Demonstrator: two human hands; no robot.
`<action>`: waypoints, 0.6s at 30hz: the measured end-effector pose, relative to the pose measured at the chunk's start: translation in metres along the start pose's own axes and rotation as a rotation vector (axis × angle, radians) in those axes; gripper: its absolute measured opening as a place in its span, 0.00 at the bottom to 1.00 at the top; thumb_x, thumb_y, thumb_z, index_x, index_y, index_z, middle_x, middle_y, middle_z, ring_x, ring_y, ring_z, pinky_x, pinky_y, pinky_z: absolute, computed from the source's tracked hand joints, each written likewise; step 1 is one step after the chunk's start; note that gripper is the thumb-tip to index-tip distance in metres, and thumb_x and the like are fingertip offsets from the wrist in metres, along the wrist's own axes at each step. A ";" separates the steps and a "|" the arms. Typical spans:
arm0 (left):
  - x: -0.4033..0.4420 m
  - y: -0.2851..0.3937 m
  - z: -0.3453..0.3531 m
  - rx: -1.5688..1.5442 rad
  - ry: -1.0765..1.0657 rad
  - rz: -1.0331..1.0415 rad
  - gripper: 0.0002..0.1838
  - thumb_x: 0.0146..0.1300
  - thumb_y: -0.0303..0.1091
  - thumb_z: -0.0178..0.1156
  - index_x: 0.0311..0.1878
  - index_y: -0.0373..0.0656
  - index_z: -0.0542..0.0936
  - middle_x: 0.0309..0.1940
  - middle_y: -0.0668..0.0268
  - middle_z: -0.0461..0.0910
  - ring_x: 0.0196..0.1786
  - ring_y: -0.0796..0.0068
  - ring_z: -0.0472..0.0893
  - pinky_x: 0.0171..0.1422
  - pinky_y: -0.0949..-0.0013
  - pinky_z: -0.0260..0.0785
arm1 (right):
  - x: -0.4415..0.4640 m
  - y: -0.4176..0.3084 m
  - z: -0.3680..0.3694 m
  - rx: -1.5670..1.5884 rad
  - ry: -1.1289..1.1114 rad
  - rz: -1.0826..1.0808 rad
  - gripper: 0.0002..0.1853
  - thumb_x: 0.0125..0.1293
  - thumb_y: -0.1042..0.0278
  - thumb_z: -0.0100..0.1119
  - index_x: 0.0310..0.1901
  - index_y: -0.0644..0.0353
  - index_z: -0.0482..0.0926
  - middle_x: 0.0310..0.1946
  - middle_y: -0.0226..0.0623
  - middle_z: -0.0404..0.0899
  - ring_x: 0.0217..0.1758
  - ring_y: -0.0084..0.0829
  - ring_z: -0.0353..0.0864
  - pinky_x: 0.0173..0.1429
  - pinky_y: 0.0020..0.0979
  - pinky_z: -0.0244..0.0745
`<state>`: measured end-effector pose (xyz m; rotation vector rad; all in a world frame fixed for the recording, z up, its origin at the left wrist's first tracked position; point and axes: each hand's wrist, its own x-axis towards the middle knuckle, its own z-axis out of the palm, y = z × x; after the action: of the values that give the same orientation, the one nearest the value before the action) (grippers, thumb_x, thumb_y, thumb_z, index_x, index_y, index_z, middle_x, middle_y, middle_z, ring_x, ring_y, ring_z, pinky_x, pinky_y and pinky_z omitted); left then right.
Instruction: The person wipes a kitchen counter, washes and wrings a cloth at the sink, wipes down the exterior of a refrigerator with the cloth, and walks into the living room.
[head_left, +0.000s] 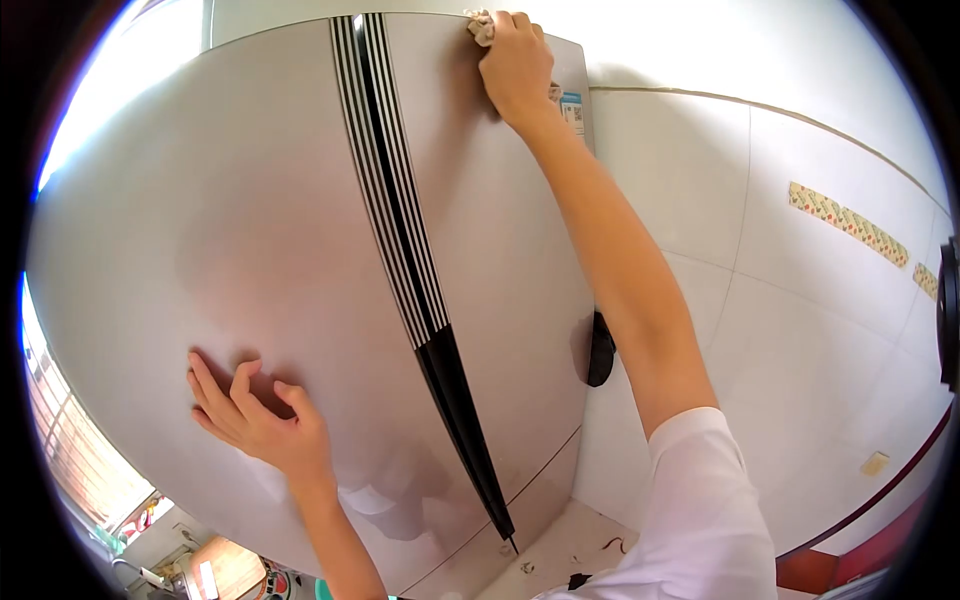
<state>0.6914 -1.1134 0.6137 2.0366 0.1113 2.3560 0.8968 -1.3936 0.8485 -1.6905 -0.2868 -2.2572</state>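
Note:
A large silvery-pink refrigerator (270, 190) fills the left and middle of the head view, with a dark, striped strip (385, 180) running down between its doors. High on the right-hand door, near the top edge, my right hand (518, 68) is closed around a crumpled, light-coloured cloth (482, 28) and presses it against the surface. Much of the cloth is hidden by the fingers. My left hand (262, 415) is at the lower part of the left-hand door, fingers spread and partly bent, holding nothing. Its fingertips appear to touch the door.
A label (572, 112) is stuck near the refrigerator's right edge. To the right stands a white tiled wall (680, 180) with a patterned strip (848, 222). A black object (600, 350) sits beside the refrigerator. At lower left are a window (75, 430) and a wooden board (225, 572).

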 end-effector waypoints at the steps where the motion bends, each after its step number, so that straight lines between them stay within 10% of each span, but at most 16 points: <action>1: 0.000 -0.001 -0.001 0.001 -0.004 0.002 0.14 0.55 0.32 0.51 0.46 0.44 0.74 0.69 0.52 0.62 0.71 0.50 0.61 0.73 0.41 0.41 | 0.001 -0.008 -0.007 0.002 -0.081 0.038 0.18 0.49 0.77 0.60 0.44 0.55 0.76 0.46 0.35 0.77 0.51 0.38 0.76 0.48 0.37 0.73; 5: 0.000 -0.001 -0.001 0.016 -0.006 -0.004 0.14 0.55 0.33 0.51 0.46 0.44 0.74 0.69 0.53 0.62 0.71 0.50 0.60 0.73 0.41 0.41 | 0.008 0.019 -0.014 0.012 -0.084 -0.225 0.18 0.52 0.77 0.58 0.47 0.58 0.77 0.48 0.36 0.77 0.53 0.38 0.75 0.54 0.37 0.73; 8: -0.002 -0.004 0.000 0.015 -0.018 -0.010 0.14 0.54 0.33 0.51 0.46 0.44 0.74 0.69 0.53 0.62 0.71 0.50 0.60 0.74 0.41 0.40 | 0.016 0.022 -0.027 0.055 -0.302 0.053 0.18 0.54 0.78 0.55 0.49 0.59 0.77 0.48 0.39 0.76 0.52 0.40 0.75 0.54 0.39 0.73; 18: -0.001 0.000 0.000 0.027 -0.002 -0.031 0.14 0.52 0.30 0.51 0.45 0.45 0.74 0.68 0.53 0.64 0.71 0.51 0.61 0.74 0.44 0.42 | -0.019 -0.003 -0.045 0.222 -0.339 -0.055 0.30 0.54 0.82 0.50 0.60 0.45 0.71 0.45 0.37 0.74 0.49 0.41 0.75 0.50 0.39 0.73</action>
<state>0.6910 -1.1136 0.6130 2.0340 0.1738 2.3465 0.8603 -1.4035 0.8171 -1.9537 -0.6409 -1.8817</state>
